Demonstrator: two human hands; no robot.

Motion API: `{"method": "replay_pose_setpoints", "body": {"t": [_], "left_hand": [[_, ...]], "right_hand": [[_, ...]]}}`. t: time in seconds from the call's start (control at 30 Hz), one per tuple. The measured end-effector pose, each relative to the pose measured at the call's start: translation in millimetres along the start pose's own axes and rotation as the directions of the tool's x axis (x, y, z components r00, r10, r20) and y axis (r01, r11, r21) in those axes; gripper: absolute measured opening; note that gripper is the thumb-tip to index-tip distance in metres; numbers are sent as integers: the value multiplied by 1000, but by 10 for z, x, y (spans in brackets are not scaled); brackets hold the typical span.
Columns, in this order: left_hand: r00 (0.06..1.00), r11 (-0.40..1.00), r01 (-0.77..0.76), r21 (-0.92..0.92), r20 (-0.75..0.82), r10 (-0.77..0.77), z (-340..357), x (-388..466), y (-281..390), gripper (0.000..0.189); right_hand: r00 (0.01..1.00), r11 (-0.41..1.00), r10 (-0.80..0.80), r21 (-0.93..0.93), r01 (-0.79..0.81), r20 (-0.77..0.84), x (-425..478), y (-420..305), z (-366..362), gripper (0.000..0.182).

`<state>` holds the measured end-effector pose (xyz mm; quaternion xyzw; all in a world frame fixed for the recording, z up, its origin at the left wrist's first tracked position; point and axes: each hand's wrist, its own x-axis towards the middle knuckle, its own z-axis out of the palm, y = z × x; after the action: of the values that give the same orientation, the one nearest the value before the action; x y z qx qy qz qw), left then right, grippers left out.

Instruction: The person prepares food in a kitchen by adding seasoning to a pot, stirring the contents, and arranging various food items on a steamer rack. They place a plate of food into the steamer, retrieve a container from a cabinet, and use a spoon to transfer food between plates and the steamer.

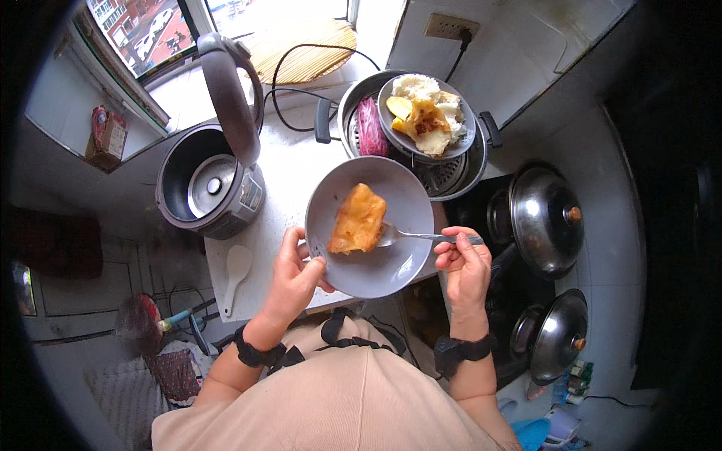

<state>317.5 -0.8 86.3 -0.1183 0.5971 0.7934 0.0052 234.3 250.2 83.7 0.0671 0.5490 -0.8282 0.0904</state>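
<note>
My left hand (299, 276) grips the near left rim of a grey plate (383, 276), thumb over the edge. On the plate lies a golden-brown fried piece of food (358, 220). Between the fingers of my right hand (465, 259) is the handle of a metal spoon (420, 235), its bowl against the food's right edge and partly hidden by it. Just beyond the plate stands a steel steamer pot (350, 96) with black handles. A smaller grey dish (389, 84) with white rice-like food, yellow pieces and browned flatbread rests in it, beside a pink wrapped item (370, 127).
At the left stands a rice cooker (211, 180) with its lid raised. A white rice paddle (237, 273) lies on the white counter (287, 141). Two domed steel lids (544, 225) are on the right. A woven round mat (304, 51) sits by the window. A black power cord (276, 84) loops behind.
</note>
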Motion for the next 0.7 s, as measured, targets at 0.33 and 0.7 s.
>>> {"method": "replay_pose_setpoints", "body": {"t": [0.33,0.7], "left_hand": [[1000,999,-2,36,20,1,59,0,-3,29],[999,998,35,54,29,-36,-33,-39,-175,36]], "right_hand": [[1000,999,7,44,-7,14,66,0,44,24],[997,993,67,98,-64,-35,135,76,131,21]]}}
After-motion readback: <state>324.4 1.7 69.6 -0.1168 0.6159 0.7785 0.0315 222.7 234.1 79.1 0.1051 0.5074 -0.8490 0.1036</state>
